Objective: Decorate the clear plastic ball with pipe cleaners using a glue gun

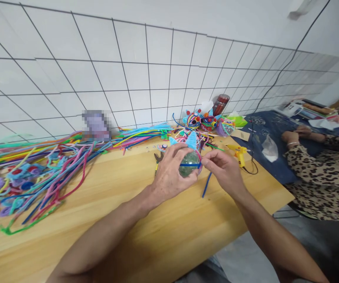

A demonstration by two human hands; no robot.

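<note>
- The thing in hand is a rounded, glossy, dark-green piece [189, 158], see-through like glass or plastic, with a blue fuzzy stem [189, 165] drawn straight across it.
- Pointed light-blue tufts [191, 140] rise at its twelve o'clock, and pinkish edging shows at three.
- It sits in the person's grasp above the wooden table [113, 239], at twelve o'clock from their body; I can't tell whether it touches the wood.
- The left hand [171, 169] comes in from nine o'clock, back upward, fingers arched over the top and thumb below, clamped round the piece.
- The right hand [223, 168] meets it at three o'clock, wrist bent inward, thumb and forefinger pinched together on the blue stem, whose loose end dangles at about five.
- Both forearms reach up from the near edge, the left from seven o'clock, the right from five.
- Pliers [158, 158] lie at nine, just beside the left hand; a yellow glue gun [240, 155] lies at three, near the right.
</note>
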